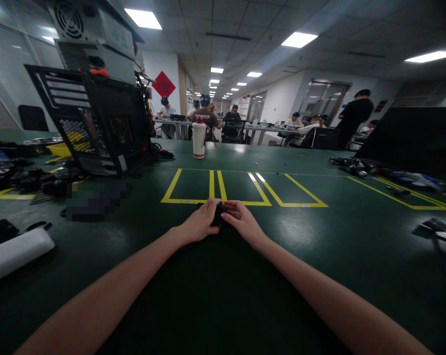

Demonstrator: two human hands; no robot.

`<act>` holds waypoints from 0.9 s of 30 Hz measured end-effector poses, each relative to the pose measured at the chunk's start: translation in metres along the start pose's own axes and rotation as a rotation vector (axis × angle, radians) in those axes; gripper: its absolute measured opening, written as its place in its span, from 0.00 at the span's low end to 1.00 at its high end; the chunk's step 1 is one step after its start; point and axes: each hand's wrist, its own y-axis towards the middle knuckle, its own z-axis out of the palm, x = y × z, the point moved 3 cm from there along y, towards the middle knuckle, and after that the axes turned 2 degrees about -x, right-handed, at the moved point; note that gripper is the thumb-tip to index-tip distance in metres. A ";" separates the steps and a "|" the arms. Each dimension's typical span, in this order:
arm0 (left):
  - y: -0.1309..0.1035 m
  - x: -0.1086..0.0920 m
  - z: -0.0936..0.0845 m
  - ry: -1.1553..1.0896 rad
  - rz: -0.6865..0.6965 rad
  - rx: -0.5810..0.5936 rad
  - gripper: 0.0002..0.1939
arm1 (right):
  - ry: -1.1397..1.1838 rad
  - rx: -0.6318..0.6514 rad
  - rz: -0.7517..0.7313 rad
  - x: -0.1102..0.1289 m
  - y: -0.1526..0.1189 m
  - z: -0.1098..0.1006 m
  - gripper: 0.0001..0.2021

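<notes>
A small black block-like object (217, 217) is in my left hand (203, 221), which is closed around it just above the green table. Its exact kind cannot be made out, as fingers cover much of it. From the other side, my right hand (243, 222) brings thumb and bent fingers together at the object's right edge. Whether something small sits between those fingertips is hidden. Just beyond both hands run yellow tape outlines (237, 202) on the tabletop.
A black computer case (108, 123) stands at the left with a power supply (93, 29) on top. A white cup (198, 140) is further back. Cables and dark parts lie left and right, a white object (19, 254) nearer left. People sit at far tables.
</notes>
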 end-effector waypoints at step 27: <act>0.000 -0.002 -0.001 0.012 -0.005 0.002 0.30 | 0.090 0.016 0.024 0.005 -0.006 0.004 0.10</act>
